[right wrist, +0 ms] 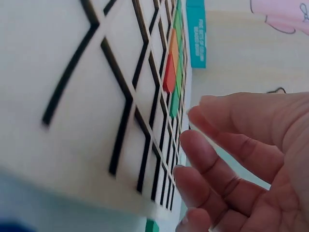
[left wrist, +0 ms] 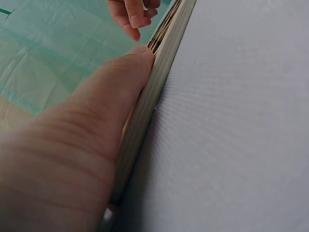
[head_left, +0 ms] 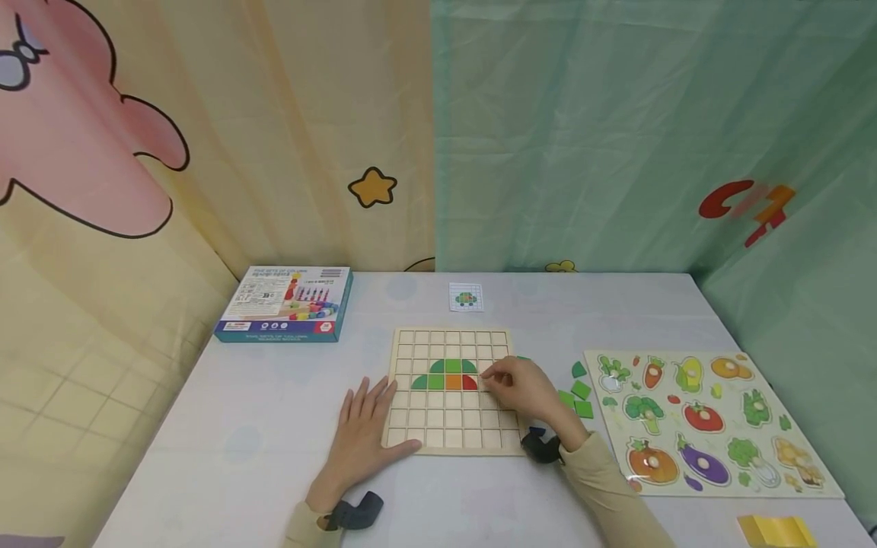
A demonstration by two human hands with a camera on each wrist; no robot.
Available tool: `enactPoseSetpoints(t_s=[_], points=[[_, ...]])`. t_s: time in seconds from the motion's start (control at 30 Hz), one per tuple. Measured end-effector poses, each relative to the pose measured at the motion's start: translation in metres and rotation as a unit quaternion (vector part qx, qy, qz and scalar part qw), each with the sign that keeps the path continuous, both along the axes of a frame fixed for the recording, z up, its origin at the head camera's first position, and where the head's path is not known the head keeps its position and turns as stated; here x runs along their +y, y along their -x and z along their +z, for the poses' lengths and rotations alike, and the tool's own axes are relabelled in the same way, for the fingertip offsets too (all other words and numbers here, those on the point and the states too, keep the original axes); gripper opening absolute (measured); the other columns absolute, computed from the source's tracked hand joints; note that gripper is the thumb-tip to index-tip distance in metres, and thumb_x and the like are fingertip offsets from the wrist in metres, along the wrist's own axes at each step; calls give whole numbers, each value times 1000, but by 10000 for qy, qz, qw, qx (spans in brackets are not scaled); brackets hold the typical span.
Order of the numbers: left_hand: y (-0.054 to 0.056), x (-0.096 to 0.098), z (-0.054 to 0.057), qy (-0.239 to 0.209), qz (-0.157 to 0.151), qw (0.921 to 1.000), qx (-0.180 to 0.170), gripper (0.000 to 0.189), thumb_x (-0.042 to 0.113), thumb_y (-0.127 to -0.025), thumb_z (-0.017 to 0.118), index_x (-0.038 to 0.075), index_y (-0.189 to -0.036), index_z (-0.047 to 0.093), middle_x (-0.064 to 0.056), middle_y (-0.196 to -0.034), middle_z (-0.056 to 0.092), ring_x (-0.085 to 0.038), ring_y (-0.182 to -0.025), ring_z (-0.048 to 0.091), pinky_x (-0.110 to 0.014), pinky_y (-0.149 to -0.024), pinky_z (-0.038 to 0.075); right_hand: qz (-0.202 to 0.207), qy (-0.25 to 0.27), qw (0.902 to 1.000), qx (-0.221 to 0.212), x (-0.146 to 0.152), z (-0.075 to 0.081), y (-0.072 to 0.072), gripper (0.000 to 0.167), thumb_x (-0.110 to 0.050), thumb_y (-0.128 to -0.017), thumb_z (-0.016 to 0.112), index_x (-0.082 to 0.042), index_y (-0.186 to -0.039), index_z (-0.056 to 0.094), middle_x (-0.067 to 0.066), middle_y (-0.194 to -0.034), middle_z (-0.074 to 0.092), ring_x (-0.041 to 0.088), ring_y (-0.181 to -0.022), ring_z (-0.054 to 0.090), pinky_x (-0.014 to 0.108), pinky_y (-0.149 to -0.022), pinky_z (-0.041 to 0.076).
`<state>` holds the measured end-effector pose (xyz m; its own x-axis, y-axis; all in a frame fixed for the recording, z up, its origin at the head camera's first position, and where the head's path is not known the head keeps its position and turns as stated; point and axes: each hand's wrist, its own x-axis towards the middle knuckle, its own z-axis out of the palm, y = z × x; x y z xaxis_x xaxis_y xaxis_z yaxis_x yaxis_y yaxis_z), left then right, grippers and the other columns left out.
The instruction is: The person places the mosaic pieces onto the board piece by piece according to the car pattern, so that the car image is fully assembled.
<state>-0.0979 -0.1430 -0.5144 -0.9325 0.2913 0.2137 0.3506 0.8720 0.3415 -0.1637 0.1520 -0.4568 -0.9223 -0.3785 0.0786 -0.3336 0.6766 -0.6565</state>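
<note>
A wooden grid board (head_left: 454, 438) lies on the table with green tiles (head_left: 453, 366), an orange square tile (head_left: 454, 382) and a red rounded tile (head_left: 469, 382) set in its cells. My left hand (head_left: 365, 438) lies spread at the board's left side, thumb along the near edge. In the left wrist view that thumb (left wrist: 116, 77) rests against the board's edge. Over the right part of the board is my right hand (head_left: 524, 388), close beside the red tile. The right wrist view shows its thumb and index fingertips close together, with nothing visible between them and the other fingers loosely bent.
Loose green tiles (head_left: 581, 390) lie right of the board. Beyond them is a vegetable puzzle board (head_left: 674, 441). A small picture card (head_left: 466, 297) sits behind the grid, a toy box (head_left: 284, 304) at back left. A yellow block (head_left: 776, 530) stands near the front right.
</note>
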Motion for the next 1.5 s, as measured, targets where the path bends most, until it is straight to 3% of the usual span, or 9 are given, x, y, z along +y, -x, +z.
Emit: enactPoseSetpoints(t_s=[0.23,0.4,0.53,0.8,1.03,1.5], points=[[0,0,1,38,2,10000,-18,103,74,-74,58,8,-149,30,-11,-152,27,-36,-141,10,-52,-112,3,-404,183,9981,430,37,0,-2,9,-12,-86,70,-8,-93,74,-6,-78,60,11,-66,52,27,-55,44],[0,-1,3,-21,4,10000,-38,102,71,-74,61,7,-148,30,-11,-152,27,-36,-141,11,-53,-111,4,-755,86,9954,576,63,0,-2,10,-11,-86,70,-6,-94,73,-4,-79,61,13,-69,54,29,-55,44],[0,-1,4,-7,21,10000,-39,102,71,-74,61,7,-148,31,-11,-152,28,-36,-141,11,-53,-111,4,-798,-47,9950,604,73,1,1,11,-10,-86,70,-4,-95,73,-2,-79,61,14,-69,53,30,-57,44],[0,-1,4,-17,21,10000,-76,103,71,-74,61,7,-149,30,-11,-152,28,-36,-141,11,-53,-111,3,-557,-459,9968,337,67,-1,13,13,-5,-84,69,-4,-97,71,1,-83,61,16,-71,53,33,-62,45],[0,0,3,-32,15,10000,-79,103,72,-74,60,8,-149,30,-11,-152,27,-36,-141,10,-52,-112,3,-443,-751,9953,420,58,-5,27,20,-7,-81,73,-6,-101,72,5,-89,61,23,-82,56,42,-73,48],[0,-1,0,-12,-39,10000,30,103,72,-74,59,8,-149,29,-11,-152,28,-36,-141,10,-52,-112,2,-555,-976,9932,296,54,-9,29,19,-11,-80,75,-7,-98,73,2,-84,57,17,-73,49,33,-64,43]])
